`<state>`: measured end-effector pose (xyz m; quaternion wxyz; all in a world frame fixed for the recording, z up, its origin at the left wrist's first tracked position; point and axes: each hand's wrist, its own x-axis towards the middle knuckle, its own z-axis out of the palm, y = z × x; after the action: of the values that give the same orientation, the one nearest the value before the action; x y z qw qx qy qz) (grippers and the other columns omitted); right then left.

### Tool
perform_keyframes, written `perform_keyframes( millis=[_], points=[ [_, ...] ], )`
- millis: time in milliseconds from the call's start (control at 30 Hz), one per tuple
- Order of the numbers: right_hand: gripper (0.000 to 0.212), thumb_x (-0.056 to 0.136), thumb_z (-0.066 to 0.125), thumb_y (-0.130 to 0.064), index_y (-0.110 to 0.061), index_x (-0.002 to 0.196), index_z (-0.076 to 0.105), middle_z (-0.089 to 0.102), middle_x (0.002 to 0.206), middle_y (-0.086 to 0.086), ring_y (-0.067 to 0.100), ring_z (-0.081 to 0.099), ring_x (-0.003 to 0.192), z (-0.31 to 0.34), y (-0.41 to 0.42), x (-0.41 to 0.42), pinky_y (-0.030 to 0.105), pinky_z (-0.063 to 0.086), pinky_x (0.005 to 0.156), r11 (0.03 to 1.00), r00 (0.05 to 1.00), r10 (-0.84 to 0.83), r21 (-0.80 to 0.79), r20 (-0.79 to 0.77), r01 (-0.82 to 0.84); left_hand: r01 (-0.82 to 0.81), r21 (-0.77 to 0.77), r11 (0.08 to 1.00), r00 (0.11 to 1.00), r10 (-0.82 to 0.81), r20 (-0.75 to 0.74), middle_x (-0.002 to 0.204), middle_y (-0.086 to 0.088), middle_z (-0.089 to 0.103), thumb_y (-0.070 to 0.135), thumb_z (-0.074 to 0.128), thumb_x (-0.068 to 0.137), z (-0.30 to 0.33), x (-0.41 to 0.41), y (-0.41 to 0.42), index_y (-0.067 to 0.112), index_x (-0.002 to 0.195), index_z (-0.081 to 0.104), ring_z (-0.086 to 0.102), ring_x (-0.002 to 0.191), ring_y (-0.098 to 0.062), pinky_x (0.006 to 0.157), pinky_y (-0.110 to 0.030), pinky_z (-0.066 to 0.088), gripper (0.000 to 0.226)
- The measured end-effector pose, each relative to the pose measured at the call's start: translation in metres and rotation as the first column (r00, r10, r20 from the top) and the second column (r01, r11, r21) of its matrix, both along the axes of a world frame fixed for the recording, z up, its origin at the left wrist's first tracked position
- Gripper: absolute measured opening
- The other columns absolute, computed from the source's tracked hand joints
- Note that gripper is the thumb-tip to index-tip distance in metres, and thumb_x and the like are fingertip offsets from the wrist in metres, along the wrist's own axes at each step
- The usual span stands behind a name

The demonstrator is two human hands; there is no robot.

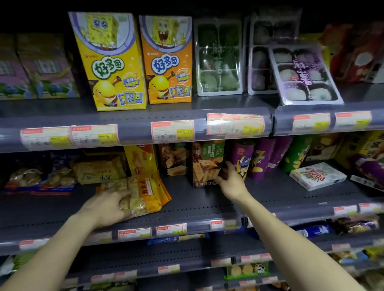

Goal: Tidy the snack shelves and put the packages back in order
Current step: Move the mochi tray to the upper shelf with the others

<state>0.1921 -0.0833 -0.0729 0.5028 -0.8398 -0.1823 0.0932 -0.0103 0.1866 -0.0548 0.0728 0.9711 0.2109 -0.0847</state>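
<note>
On the middle shelf (194,203), my left hand (107,207) grips a yellow-orange biscuit bag (144,196) that lies slumped forward. More yellow bags (141,160) stand behind it. My right hand (229,178) grips the right edge of a dark brown cracker box (205,164) that stands upright. A second brown cracker box (173,159) stands to its left. A purple chip can (242,157) stands just right of my right hand.
The top shelf holds two yellow cartoon boxes (111,61), a green mochi tray (218,57) and a tilted purple mochi tray (303,75). A white Pocky box (318,176) lies flat at right. Bagged snacks (40,177) sit at left. Lower shelves hold more packages.
</note>
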Motion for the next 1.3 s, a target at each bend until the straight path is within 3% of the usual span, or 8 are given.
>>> perform_keyframes(
  millis=[167,300,467,633,867,1000,1067,1300],
  points=[
    [0.061,0.091,0.064,-0.016,-0.006,0.144,0.036,0.051,0.14,0.014,0.025,0.05,0.128,0.005,-0.036,-0.004,0.027,0.04,0.099,0.995,0.994,0.092,-0.023,-0.054,-0.093,0.245,0.087,0.966,0.96,-0.255,0.12,0.143,0.005,0.047,0.049,0.053,0.09,0.029,0.043,-0.082,0.035,0.143,0.037,0.048,0.128,-0.017,0.099,-0.029,0.043,0.057],
    [0.041,0.09,0.065,-0.017,-0.009,0.129,0.058,0.066,0.119,0.008,0.016,0.059,0.114,0.013,-0.095,0.003,0.013,0.037,0.081,0.987,0.992,0.127,-0.095,-0.012,-0.128,0.421,0.103,0.901,0.882,-0.434,0.184,0.14,0.01,0.051,0.049,0.05,0.092,0.041,0.083,-0.164,0.036,0.137,0.045,0.05,0.126,-0.015,0.095,-0.03,0.046,0.047],
    [0.029,0.089,0.066,-0.019,-0.009,0.116,0.064,0.067,0.095,0.005,0.017,0.062,0.091,0.025,-0.203,0.033,0.029,0.047,0.086,0.99,0.998,0.061,-0.124,-0.012,-0.062,0.554,0.11,0.825,0.785,-0.562,0.26,0.136,0.01,0.054,0.047,0.049,0.093,0.039,0.141,-0.268,0.036,0.132,0.049,0.051,0.124,-0.016,0.094,-0.034,0.046,0.041],
    [0.019,0.089,0.066,-0.021,-0.02,0.108,0.064,0.066,0.086,0.003,0.017,0.063,0.078,0.043,-0.324,0.072,0.032,0.05,0.076,0.987,0.999,-0.027,-0.156,0.018,0.03,0.608,0.09,0.789,0.743,-0.605,0.288,0.132,0.008,0.058,0.047,0.05,0.091,0.041,0.202,-0.374,0.035,0.129,0.053,0.054,0.12,-0.019,0.092,-0.037,0.048,0.039],
    [0.012,0.088,0.066,-0.019,-0.014,0.098,0.065,0.064,0.072,-0.001,0.014,0.059,0.065,0.065,-0.44,0.124,0.034,0.049,0.064,0.977,0.982,-0.165,-0.121,0.093,0.175,0.628,0.065,0.776,0.716,-0.608,0.343,0.121,0.003,0.063,0.039,0.051,0.091,0.063,0.276,-0.497,0.034,0.125,0.056,0.057,0.113,-0.02,0.086,-0.034,0.048,0.035],
    [0.022,0.088,0.066,-0.013,-0.007,0.11,0.064,0.063,0.077,0.004,0.004,0.052,0.057,0.062,-0.485,0.154,0.008,0.039,0.052,0.962,0.968,-0.24,-0.111,0.078,0.248,0.622,0.096,0.777,0.713,-0.613,0.34,0.122,0.002,0.064,0.042,0.053,0.09,0.068,0.32,-0.541,0.032,0.127,0.054,0.058,0.113,-0.022,0.085,-0.035,0.049,0.038],
    [0.024,0.089,0.065,-0.011,-0.006,0.112,0.063,0.062,0.081,0.007,0.004,0.05,0.057,0.058,-0.501,0.17,0.005,0.036,0.048,0.958,0.963,-0.264,-0.103,0.056,0.268,0.604,0.115,0.789,0.722,-0.602,0.34,0.124,0.001,0.062,0.044,0.053,0.09,0.068,0.342,-0.554,0.03,0.128,0.054,0.058,0.112,-0.023,0.084,-0.035,0.049,0.04],
    [0.033,0.088,0.066,-0.017,-0.007,0.119,0.058,0.06,0.089,0.005,0.009,0.052,0.062,0.045,-0.517,0.233,0.016,0.039,0.055,0.948,0.951,-0.306,-0.075,0.046,0.309,0.519,0.006,0.855,0.808,-0.492,0.324,0.126,-0.006,0.061,0.042,0.056,0.09,0.053,0.413,-0.563,0.025,0.127,0.054,0.058,0.111,-0.026,0.088,-0.036,0.05,0.04]
  ],
)
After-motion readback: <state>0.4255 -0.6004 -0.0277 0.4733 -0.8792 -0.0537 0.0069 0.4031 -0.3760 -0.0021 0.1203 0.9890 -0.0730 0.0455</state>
